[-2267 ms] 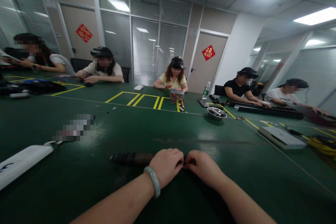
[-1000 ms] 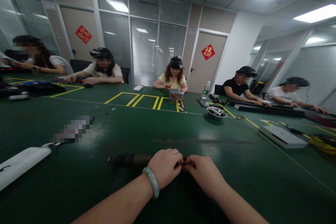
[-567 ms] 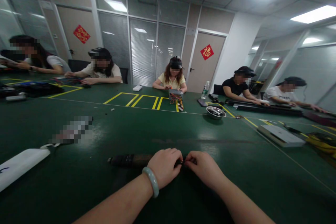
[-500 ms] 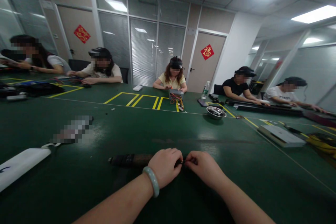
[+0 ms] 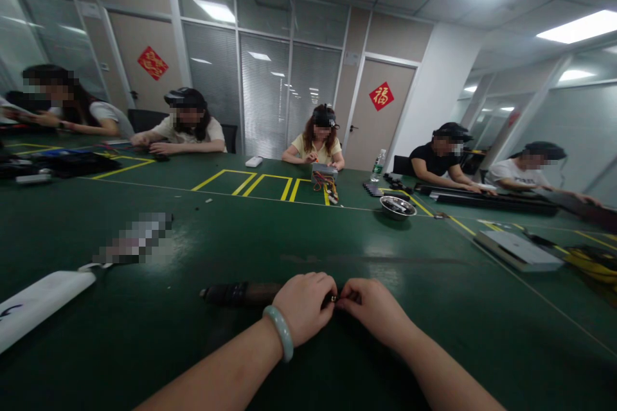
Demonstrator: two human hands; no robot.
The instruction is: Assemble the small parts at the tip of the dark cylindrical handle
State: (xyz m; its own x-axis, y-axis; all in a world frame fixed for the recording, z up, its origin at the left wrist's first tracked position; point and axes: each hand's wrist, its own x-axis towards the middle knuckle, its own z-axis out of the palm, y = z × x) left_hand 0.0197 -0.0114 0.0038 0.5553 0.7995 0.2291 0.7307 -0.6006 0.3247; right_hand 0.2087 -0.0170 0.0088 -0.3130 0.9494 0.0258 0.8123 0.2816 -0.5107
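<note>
A long dark cylindrical tool lies crosswise on the green table, with a black tapered left end and a brownish middle. My left hand, a pale bangle at its wrist, is closed around the tool's right end and covers it. Between the hands, a tiny shiny metal part shows at the left fingertips. My right hand is closed in a pinch right beside it, fingertips almost touching the left ones. What the right fingers pinch, if anything, is hidden.
A white strip-like object lies at the left, joined to a blurred item. Farther off are a metal bowl, a water bottle, and a flat white box at the right. Several people work around the table's far side.
The right fingertips have shifted slightly left and down at the tool's end, and the shiny metal part shows more. The left hand stays in place.
</note>
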